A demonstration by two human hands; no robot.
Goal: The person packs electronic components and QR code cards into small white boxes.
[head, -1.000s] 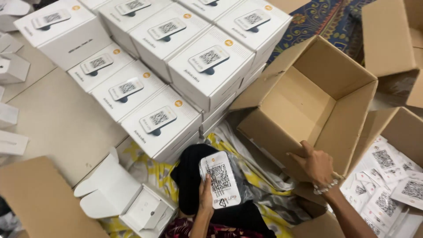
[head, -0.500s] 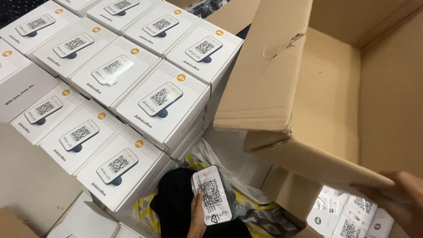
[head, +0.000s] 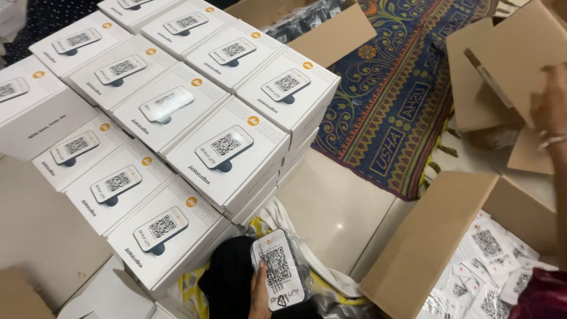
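Nearest the camera, the person's left hand (head: 258, 290) grips a small white device (head: 277, 276) wrapped in clear plastic, its face bearing a square black code, held just above a dark cloth (head: 227, 283). To the right, an open cardboard carton (head: 425, 242) holds loose white printed cards (head: 490, 260). Bare pale floor (head: 331, 207) lies between carton and the stacked white boxes (head: 227, 150) at left, each marked with an orange dot. Farther off, a patterned blue rug (head: 401, 100) stretches away. At far right, the right hand (head: 548, 103) presses against a raised cardboard box (head: 508, 65); its grip cannot be made out.
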